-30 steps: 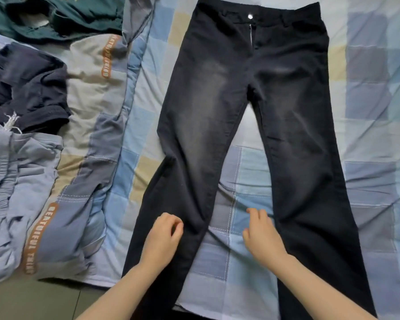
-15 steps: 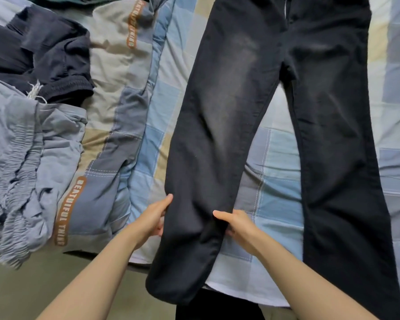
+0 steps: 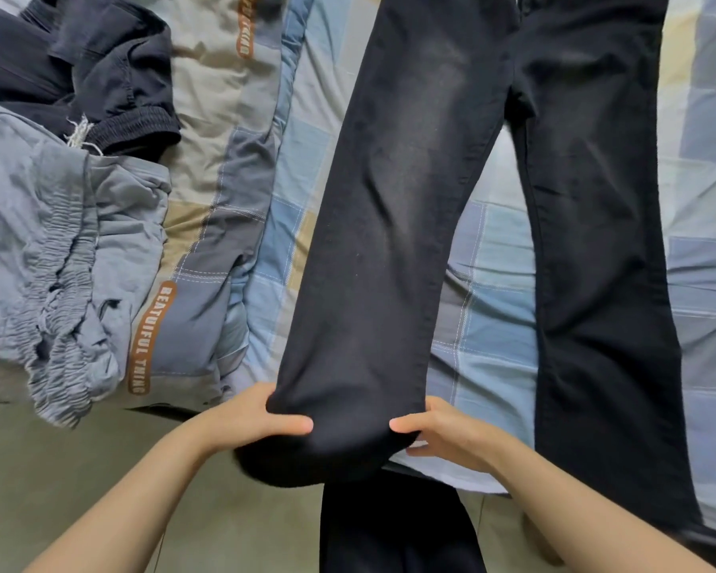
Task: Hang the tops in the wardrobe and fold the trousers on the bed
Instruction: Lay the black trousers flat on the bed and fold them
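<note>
My left hand [image 3: 244, 423] pinches the outer edge of one leg of the faded black denim trousers [image 3: 393, 225], thumb on top, fingers curled beneath. Far left on the bed lie crumpled grey-blue trousers with an elastic waistband [image 3: 38, 250], a dark navy garment [image 3: 92, 68] above them, and a folded beige-and-grey quilt with orange lettering [image 3: 207, 200] beside them. The black trousers lie spread flat on the blue checked bedsheet [image 3: 488, 316], their lower leg raised at the bed's edge. My right hand [image 3: 443, 432] grips that leg's inner edge the same way.
</note>
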A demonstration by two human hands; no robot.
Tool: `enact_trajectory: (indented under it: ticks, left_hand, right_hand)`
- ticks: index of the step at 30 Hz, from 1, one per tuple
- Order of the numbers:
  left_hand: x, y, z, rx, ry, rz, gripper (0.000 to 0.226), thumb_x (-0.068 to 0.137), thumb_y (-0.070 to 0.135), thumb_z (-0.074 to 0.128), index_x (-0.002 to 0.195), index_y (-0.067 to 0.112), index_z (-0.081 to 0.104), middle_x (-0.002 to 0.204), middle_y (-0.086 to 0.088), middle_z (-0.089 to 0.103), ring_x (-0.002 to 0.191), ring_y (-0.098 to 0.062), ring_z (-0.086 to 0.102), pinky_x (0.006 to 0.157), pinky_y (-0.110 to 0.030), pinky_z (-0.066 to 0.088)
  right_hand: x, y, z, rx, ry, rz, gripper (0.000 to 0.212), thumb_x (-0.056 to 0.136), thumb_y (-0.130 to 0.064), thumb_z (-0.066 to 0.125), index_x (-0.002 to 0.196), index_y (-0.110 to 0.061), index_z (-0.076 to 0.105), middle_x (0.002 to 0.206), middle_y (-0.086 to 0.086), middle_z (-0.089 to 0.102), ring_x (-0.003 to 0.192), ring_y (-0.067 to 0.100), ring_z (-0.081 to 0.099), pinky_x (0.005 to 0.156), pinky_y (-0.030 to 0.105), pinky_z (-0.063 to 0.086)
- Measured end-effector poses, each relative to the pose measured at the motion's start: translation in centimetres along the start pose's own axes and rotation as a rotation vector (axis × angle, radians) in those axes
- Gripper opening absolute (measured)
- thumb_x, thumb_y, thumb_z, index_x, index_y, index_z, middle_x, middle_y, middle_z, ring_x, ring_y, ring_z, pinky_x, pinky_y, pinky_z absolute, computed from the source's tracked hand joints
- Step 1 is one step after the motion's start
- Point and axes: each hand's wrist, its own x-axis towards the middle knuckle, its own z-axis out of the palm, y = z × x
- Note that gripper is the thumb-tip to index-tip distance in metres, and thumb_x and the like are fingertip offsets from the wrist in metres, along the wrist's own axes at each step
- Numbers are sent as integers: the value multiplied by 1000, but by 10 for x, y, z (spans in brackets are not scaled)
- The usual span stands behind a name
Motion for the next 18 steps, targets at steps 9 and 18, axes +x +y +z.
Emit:
enact_trajectory:
  ticks: [9,18]
  left_hand:
    - [-11,-58,3,413,105,-363,39,68,37,77,104,26,67,108,8,72,97,-8,68,84,-22,52]
    - [54,29,74,594,522,-214,11,86,18,50,95,18,57,102,-3,63,93,-25,59,78,-34,48]
  right_hand:
    - [-5,44,5,-230,236,178,16,85,-23,66,99,-18,61,113,-2,65,99,13,63,77,32,57]
    - [-53,39,-101,-575,950,-58,10,88,-10,57,94,-17,62,93,-1,63,85,17,55,74,26,39]
